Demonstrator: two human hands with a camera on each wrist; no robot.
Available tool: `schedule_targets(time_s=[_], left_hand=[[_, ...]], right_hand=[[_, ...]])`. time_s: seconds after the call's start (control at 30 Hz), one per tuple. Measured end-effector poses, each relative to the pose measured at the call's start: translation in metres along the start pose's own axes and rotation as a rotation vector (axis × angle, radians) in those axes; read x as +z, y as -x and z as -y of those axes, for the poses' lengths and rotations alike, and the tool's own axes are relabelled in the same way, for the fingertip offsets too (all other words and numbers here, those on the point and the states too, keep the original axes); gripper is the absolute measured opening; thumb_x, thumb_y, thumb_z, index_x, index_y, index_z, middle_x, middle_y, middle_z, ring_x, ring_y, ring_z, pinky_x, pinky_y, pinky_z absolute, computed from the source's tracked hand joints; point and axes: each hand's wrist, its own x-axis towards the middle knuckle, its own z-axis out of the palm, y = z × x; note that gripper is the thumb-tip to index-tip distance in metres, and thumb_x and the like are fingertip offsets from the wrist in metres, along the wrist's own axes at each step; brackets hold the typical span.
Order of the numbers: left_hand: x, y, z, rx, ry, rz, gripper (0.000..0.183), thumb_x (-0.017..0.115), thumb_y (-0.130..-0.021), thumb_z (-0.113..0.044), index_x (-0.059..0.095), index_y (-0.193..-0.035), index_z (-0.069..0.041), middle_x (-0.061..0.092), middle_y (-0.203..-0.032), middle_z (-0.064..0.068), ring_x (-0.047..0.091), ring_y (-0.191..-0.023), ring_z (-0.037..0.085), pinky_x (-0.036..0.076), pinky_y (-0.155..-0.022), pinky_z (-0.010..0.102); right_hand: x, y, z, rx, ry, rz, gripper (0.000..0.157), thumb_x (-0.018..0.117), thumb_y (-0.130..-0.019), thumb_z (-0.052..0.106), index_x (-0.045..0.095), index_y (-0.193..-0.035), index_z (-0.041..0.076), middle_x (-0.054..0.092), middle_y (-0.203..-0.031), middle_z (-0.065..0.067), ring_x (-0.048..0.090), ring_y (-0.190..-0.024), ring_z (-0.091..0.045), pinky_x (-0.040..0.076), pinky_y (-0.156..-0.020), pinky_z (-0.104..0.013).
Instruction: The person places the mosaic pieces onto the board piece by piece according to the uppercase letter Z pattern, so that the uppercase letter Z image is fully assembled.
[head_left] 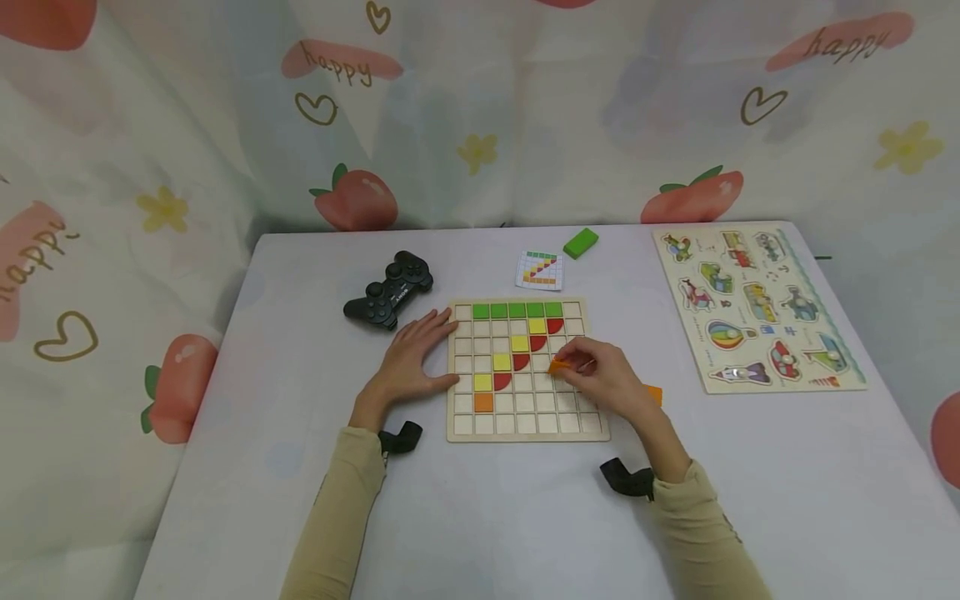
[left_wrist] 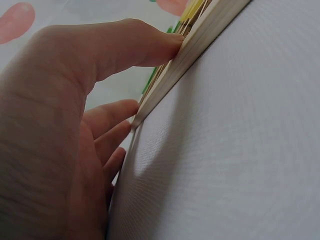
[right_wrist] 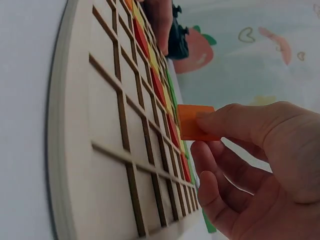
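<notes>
A wooden grid board (head_left: 527,435) lies on the table. Green square tiles (head_left: 517,310) fill part of its top row. Yellow squares (head_left: 502,362) and red quarter-circle tiles (head_left: 521,362) run diagonally down to the left, and one orange square (head_left: 483,402) sits below them. My left hand (head_left: 405,358) touches the board's left edge with thumb and fingers spread. Between thumb and fingertips, my right hand (head_left: 602,375) pinches an orange square tile (right_wrist: 192,122) above the board's right half. Another orange piece (head_left: 656,394) is partly hidden behind my right wrist.
A small pattern card (head_left: 539,271) and a green block (head_left: 581,243) lie behind the board. The black game controller (head_left: 390,290) is at the back left. At the right lies a picture puzzle board (head_left: 765,317). A printed curtain (head_left: 480,108) hangs behind the table.
</notes>
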Motion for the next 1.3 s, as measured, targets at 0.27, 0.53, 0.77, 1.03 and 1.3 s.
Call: schedule_targets(time_s=[0.27, 0.53, 0.77, 1.03, 1.3], left_hand=[[-0.001, 0.000, -0.001, -0.002, -0.002, 0.006, 0.088, 0.066, -0.078, -0.055, 0.037, -0.153, -0.019, 0.021, -0.163, -0.003, 0.013, -0.151, 0.020, 0.013, -0.121, 0.045], [-0.001, -0.001, -0.001, 0.000, -0.001, 0.008, 0.088, 0.064, -0.078, -0.057, 0.037, -0.154, -0.020, 0.021, -0.163, -0.004, 0.013, -0.151, 0.019, 0.013, -0.121, 0.045], [-0.002, -0.001, -0.001, -0.004, -0.009, 0.011, 0.088, 0.064, -0.078, -0.057, 0.037, -0.154, -0.020, 0.021, -0.163, -0.003, 0.013, -0.151, 0.019, 0.014, -0.121, 0.045], [-0.001, -0.001, -0.001, -0.003, -0.010, 0.013, 0.088, 0.065, -0.078, -0.056, 0.037, -0.153, -0.019, 0.021, -0.163, -0.003, 0.013, -0.151, 0.020, 0.014, -0.121, 0.046], [0.000, 0.000, -0.001, -0.004, -0.008, 0.002, 0.088, 0.066, -0.078, -0.054, 0.038, -0.153, -0.019, 0.022, -0.163, -0.002, 0.014, -0.151, 0.021, 0.014, -0.120, 0.047]], right_hand=[[0.036, -0.007, 0.021, -0.073, -0.063, 0.087, 0.013, 0.074, -0.086, 0.002, 0.072, -0.098, 0.004, 0.065, -0.091, -0.003, 0.057, -0.077, -0.015, 0.052, -0.067, -0.022], [0.058, -0.004, 0.030, -0.126, -0.032, 0.154, 0.010, 0.072, -0.087, 0.004, 0.073, -0.097, 0.006, 0.062, -0.087, 0.002, 0.057, -0.075, -0.010, 0.052, -0.066, -0.023], [0.064, -0.002, 0.032, -0.108, 0.051, 0.137, 0.008, 0.073, -0.086, 0.008, 0.075, -0.094, 0.009, 0.059, -0.084, 0.005, 0.055, -0.074, -0.011, 0.050, -0.065, -0.023], [0.064, -0.001, 0.032, -0.101, 0.119, 0.127, 0.008, 0.076, -0.085, 0.012, 0.076, -0.092, 0.011, 0.058, -0.084, 0.006, 0.056, -0.077, -0.012, 0.050, -0.068, -0.025], [0.044, 0.005, 0.020, -0.061, 0.067, 0.069, 0.012, 0.076, -0.086, 0.011, 0.074, -0.097, 0.008, 0.060, -0.082, 0.005, 0.055, -0.073, -0.010, 0.049, -0.063, -0.023]])
